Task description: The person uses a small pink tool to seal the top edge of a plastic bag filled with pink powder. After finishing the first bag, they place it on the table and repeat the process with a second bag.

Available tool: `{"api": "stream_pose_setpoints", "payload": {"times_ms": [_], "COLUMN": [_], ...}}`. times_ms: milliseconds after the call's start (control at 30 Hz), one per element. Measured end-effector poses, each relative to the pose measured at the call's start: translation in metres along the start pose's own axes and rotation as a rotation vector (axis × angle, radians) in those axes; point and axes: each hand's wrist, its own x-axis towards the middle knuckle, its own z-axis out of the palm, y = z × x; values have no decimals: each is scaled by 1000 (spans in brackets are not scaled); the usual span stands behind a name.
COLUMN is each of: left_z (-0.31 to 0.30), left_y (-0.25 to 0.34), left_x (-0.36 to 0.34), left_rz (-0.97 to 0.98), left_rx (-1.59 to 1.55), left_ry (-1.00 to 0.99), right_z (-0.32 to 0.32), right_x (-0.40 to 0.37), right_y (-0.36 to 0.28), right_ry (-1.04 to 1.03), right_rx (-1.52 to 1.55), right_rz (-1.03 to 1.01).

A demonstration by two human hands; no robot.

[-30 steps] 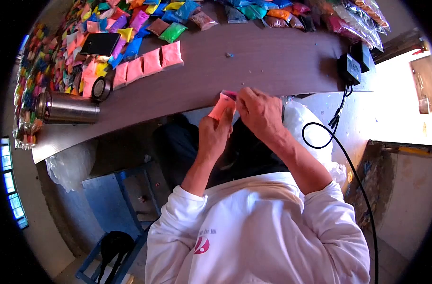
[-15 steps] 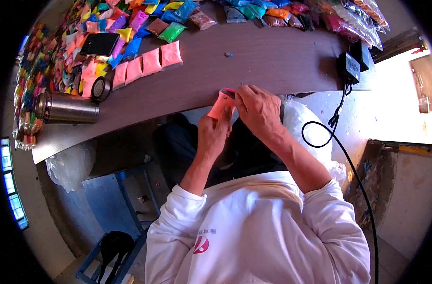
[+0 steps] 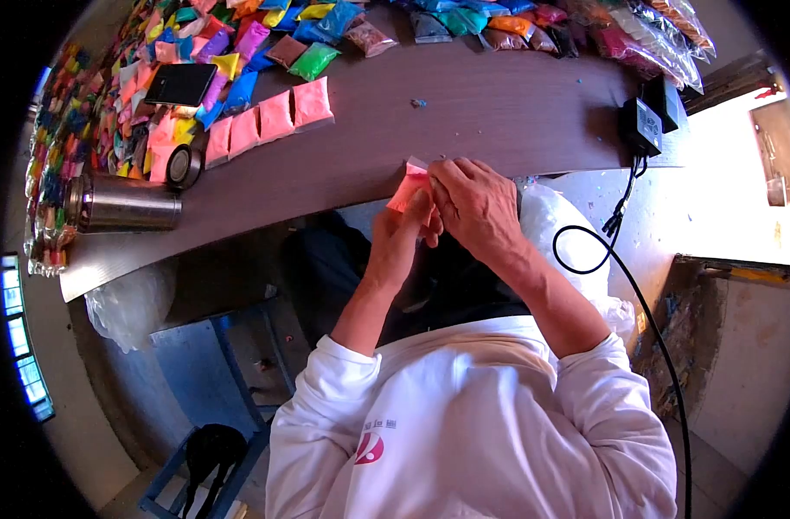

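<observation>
A small pink plastic packet (image 3: 410, 182) is held up at the table's front edge, its clear top end pointing away from me. My left hand (image 3: 396, 240) grips it from below, thumb laid across its face. My right hand (image 3: 477, 206) is closed at the packet's upper right edge, fingers pinched together and partly hidden behind the knuckles. Farther left on the dark table (image 3: 369, 112), several similar pink packets (image 3: 276, 118) lie side by side in a row.
Heaps of colourful packets (image 3: 239, 39) cover the table's far left. A black phone (image 3: 180, 84) rests on them, near a steel flask (image 3: 127, 203) and its round lid (image 3: 184, 165). At right sit a black power adapter (image 3: 641, 128) with hanging cable and a white plastic bag (image 3: 576, 233).
The packet's opening, gaping before, now looks flattened. My right hand has closed in against the packet's right side, and the left thumb has shifted up over its face.
</observation>
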Motion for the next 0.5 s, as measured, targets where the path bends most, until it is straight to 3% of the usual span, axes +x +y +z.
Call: {"api": "stream_pose_setpoints", "payload": {"times_ms": [100,500], "left_z": [-1,-3], "left_y": [-2,-7], "left_x": [-1,1], "left_rz": [-65,-101], "left_rx": [-108,-13], "left_ry": [-37,-6], "right_z": [1,-1], "right_x": [0,-7], "right_y": [4,3], "right_ry": [-21,-41], "right_rx": [16,-20], "right_rz": [-40,-13]}}
